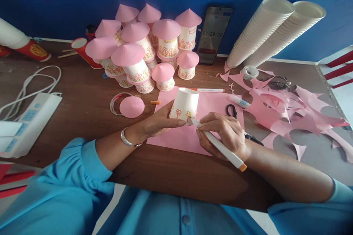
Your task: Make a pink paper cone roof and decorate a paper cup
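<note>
My left hand [158, 121] is wrapped round an upside-down white paper cup [185, 103] with small orange flowers drawn near its rim. My right hand [222, 132] pinches a white marker [220, 146] with an orange end, its tip touching the cup's lower edge. Both rest over a pink paper sheet [193, 132] on the brown table. A silver bracelet [124, 138] sits on my left wrist.
Several finished cup houses with pink cone roofs [149, 51] are heaped behind. A loose pink cone [131, 106], tape roll [249, 71], scissors [232, 110], glue stick [239, 101], pink scraps [289, 110], two stacks of white cups [264, 29], a phone [213, 33] and a power strip [30, 121] surround them.
</note>
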Available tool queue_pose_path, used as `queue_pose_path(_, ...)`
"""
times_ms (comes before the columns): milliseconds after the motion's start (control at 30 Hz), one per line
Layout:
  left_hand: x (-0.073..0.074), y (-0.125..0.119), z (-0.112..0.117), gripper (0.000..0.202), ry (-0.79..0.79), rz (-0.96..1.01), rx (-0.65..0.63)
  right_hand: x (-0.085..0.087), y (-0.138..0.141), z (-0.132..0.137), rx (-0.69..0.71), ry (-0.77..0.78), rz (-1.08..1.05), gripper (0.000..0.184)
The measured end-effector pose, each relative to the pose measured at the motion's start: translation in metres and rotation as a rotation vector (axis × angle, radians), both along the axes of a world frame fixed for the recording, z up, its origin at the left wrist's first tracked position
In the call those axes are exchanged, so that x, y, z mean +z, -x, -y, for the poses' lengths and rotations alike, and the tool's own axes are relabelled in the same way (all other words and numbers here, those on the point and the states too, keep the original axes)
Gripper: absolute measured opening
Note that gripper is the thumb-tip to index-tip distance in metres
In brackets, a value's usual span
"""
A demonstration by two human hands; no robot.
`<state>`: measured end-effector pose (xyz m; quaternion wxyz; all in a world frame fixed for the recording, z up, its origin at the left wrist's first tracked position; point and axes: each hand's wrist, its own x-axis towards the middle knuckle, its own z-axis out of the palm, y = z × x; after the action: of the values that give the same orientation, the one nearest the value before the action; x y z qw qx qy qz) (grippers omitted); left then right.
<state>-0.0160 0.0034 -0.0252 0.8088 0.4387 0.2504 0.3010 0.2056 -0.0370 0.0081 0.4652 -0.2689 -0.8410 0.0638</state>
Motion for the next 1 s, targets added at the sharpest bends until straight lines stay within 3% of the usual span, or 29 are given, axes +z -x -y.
queue_pose_path(867, 0.0036, -0.0017, 0.0008, 0.044, -0.020, 0.012, -0.011, -0.0004, -0.0004, -0.0008, 0.006, -0.005, 0.002, 0.024)
queue_pose_path(1000, 0.0016, -0.0007, 0.0005, 0.044, -0.023, -0.007, -0.004, 0.0016, -0.0017, 0.0000, 0.056, -0.002, -0.025, 0.022)
